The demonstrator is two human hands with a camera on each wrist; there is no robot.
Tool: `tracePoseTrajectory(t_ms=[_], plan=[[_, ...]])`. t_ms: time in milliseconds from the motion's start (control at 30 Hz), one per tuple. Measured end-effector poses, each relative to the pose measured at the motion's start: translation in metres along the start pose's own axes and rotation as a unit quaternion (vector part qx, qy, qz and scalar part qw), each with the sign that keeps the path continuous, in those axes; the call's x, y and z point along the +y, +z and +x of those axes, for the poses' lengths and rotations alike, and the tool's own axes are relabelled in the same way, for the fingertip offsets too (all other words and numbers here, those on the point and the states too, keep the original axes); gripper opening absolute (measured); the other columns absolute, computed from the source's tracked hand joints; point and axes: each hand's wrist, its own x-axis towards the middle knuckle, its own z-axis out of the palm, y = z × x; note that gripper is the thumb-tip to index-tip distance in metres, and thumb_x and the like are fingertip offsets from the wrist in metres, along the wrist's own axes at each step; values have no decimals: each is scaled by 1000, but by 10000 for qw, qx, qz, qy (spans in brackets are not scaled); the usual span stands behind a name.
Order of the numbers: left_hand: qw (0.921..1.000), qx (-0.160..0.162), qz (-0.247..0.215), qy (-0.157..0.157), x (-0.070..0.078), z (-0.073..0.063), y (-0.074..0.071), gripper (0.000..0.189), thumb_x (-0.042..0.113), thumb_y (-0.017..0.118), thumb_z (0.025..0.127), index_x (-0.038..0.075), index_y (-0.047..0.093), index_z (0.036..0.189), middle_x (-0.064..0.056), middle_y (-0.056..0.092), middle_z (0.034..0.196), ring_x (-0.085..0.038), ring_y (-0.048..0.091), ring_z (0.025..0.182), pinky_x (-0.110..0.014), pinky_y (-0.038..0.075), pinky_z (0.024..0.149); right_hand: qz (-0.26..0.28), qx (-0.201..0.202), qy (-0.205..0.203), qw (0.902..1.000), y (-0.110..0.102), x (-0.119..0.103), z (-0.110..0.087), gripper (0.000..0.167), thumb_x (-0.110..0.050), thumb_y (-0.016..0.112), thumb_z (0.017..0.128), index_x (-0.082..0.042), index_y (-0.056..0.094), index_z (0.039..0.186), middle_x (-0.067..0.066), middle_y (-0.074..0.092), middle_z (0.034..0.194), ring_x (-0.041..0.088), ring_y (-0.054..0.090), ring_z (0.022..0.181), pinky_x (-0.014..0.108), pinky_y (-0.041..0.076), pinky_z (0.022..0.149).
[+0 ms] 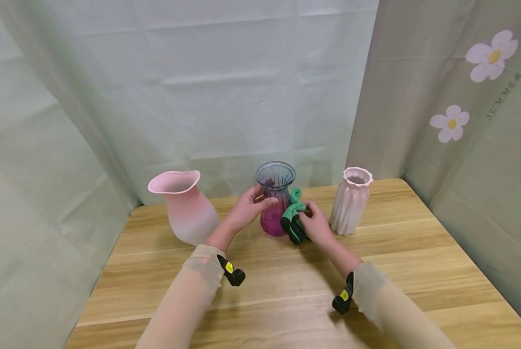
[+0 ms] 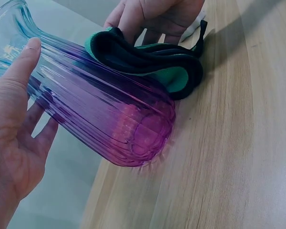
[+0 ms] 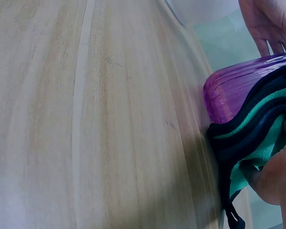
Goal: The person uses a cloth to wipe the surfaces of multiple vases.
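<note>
A ribbed glass vase [image 1: 274, 213], blue at the flared mouth and magenta at the base, stands upright at the back middle of the table. My left hand [image 1: 248, 207] grips its neck from the left, thumb across the near side and fingers behind in the left wrist view. On the vase's right side, my right hand [image 1: 314, 222] pinches a folded green cloth with black edging [image 1: 294, 213]. In the left wrist view the cloth [image 2: 148, 62] lies along the vase's lower wall. Part of the right hand's fingers is hidden in the folds.
A pink-and-white vase [image 1: 190, 213] with a wavy flared rim stands to the left on the wooden table [image 1: 286, 300]. To the right is a pale pink fluted vase [image 1: 351, 203], close by my right hand. A light curtain [image 1: 225, 87] hangs behind the table's back edge.
</note>
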Motion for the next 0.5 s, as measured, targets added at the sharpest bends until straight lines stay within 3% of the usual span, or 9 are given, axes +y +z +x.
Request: tracePoseTrajectory(t_ms=[267,500], plan=[[10000,-1,9,-45,0,0,0,66,37,74,96,18,47,153,-2,52,152,-22,45,142,-40,41,113,77,108,104,9999,1,-2,0,24,-8,59,102,-2,61,125,16,64,126,26,58,118,37,46,99],[9999,13,-4,115,-1,1,0,61,30,73,97,15,49,151,-5,53,151,-22,45,141,-41,39,115,189,158,-183,9995,4,-28,4,28,-7,57,103,-2,58,131,19,62,127,28,57,118,38,46,100]])
